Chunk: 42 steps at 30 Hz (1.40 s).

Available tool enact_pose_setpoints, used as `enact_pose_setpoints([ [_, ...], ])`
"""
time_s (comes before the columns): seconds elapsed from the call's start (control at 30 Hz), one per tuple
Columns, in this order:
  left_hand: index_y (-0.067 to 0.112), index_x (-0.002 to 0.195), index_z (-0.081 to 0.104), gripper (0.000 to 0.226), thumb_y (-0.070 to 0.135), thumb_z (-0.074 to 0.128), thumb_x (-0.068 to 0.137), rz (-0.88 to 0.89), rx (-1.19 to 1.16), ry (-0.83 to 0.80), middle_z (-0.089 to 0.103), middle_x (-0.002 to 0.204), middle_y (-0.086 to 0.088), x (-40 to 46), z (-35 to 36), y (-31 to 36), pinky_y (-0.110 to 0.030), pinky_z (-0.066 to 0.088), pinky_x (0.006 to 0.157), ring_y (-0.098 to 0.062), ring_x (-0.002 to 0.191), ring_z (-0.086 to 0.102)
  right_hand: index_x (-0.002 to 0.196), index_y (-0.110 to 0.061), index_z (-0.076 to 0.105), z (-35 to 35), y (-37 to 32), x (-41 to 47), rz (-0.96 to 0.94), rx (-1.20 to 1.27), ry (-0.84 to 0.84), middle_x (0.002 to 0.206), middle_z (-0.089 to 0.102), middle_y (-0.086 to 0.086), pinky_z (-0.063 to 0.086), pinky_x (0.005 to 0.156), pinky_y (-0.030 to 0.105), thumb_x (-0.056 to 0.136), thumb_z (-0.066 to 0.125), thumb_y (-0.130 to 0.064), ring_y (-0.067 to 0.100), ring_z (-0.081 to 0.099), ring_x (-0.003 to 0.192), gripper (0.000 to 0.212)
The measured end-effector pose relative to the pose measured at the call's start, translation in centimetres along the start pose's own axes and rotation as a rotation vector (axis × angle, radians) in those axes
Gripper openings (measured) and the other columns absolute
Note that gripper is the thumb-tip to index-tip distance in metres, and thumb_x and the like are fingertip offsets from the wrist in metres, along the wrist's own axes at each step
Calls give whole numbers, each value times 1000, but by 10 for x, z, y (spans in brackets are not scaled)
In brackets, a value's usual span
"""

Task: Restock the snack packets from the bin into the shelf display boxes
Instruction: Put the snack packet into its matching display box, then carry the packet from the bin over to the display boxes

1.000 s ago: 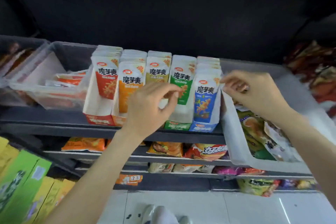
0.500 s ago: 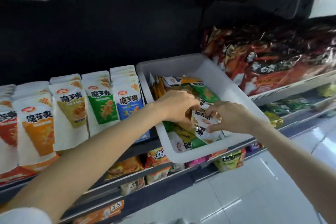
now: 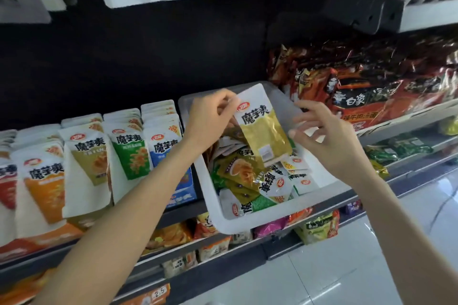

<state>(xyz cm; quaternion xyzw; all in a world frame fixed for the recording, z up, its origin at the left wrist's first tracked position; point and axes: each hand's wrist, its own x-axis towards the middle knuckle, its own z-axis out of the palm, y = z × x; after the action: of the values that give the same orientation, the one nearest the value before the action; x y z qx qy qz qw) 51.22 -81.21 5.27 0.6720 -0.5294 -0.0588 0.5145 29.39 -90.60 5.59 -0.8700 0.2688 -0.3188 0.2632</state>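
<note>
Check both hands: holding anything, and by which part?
Left hand pinches the yellow packet by its top-left corner, above the bin. Right hand is open beside the packet's right edge, gripping nothing.

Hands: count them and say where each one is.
2. The left hand pinches the top of a yellow packet above the bin; the right hand is open beside the packet.

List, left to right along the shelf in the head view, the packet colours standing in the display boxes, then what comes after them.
Red packets → orange packets → olive packets → green packets → blue packets → white bin → noodle bags.
</note>
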Motion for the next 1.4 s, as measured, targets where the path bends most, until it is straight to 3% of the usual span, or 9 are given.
enact_pose_setpoints([
  [0.17, 9, 92, 64, 10, 13, 55, 95, -264, -148, 58, 68, 74, 1, -1, -20, 8, -19, 54, 54, -10, 59, 69, 120, -27, 59, 19, -24, 3, -67, 5, -8, 104, 65, -12, 43, 75, 7, 83, 68, -37, 1, 59, 91, 39],
  [0.3, 6, 90, 63, 9, 10, 55, 94, -361, -328, 38, 69, 70, -3, -13, -24, 21, -17, 52, 55, -13, 61, 69, 118, -24, 58, 51, -43, 15, -187, -332, 21, 102, 61, -5, 43, 65, 24, 75, 66, -58, 14, 59, 89, 55],
  [0.47, 5, 97, 65, 16, 17, 54, 95, -320, -452, 75, 74, 84, -5, -35, -44, 40, -18, 53, 65, -14, 79, 71, 73, -14, 52, 77, -68, 32, -317, -496, 277, 58, 51, -2, 15, 45, 19, 81, 70, -24, 27, 55, 50, 22],
  [0.53, 12, 103, 66, 20, 27, 55, 95, -239, -350, 143, 72, 97, 0, -45, -61, 38, -19, 52, 71, -9, 90, 68, 74, -15, 48, 78, -76, 40, -275, -280, 231, 57, 50, -4, 28, 42, 26, 85, 67, -24, 28, 55, 50, 23],
  [0.63, 26, 109, 60, 24, 29, 67, 87, -164, -119, 283, 65, 105, 11, -62, -92, 25, -15, 49, 78, 0, 94, 60, 107, -17, 54, 83, -98, 54, -114, 236, -14, 87, 68, -10, 55, 65, 38, 87, 66, -22, 15, 66, 75, 24],
  [0.83, 31, 106, 56, 36, 15, 74, 80, -238, 80, 328, 63, 96, 17, -94, -151, -7, -13, 47, 72, 6, 85, 59, 104, -24, 50, 136, -153, 80, -132, 640, -375, 102, 68, -1, 58, 69, 28, 90, 63, -11, 11, 68, 90, 23],
  [1.0, 29, 94, 57, 29, 12, 75, 79, -287, 212, 500, 62, 88, 21, -115, -193, -39, -14, 48, 71, 4, 80, 59, 95, -23, 61, 185, -190, 102, -192, 593, -455, 100, 66, 2, 59, 69, 32, 95, 56, -20, 18, 67, 91, 5],
  [1.3, 17, 94, 59, 21, 10, 73, 81, -297, 371, 483, 62, 88, 11, -130, -204, -91, -9, 48, 66, -3, 77, 60, 85, -11, 68, 230, -197, 108, -404, 287, -400, 79, 70, 3, 52, 76, 34, 92, 61, -23, 15, 66, 79, 15],
  [1.4, 13, 102, 61, 24, 11, 73, 81, -311, 480, 471, 63, 91, 9, -132, -203, -98, -3, 44, 66, -1, 76, 57, 73, -12, 60, 240, -195, 112, -408, 137, -397, 69, 63, 2, 46, 64, 34, 94, 56, -32, 21, 60, 69, 29],
])
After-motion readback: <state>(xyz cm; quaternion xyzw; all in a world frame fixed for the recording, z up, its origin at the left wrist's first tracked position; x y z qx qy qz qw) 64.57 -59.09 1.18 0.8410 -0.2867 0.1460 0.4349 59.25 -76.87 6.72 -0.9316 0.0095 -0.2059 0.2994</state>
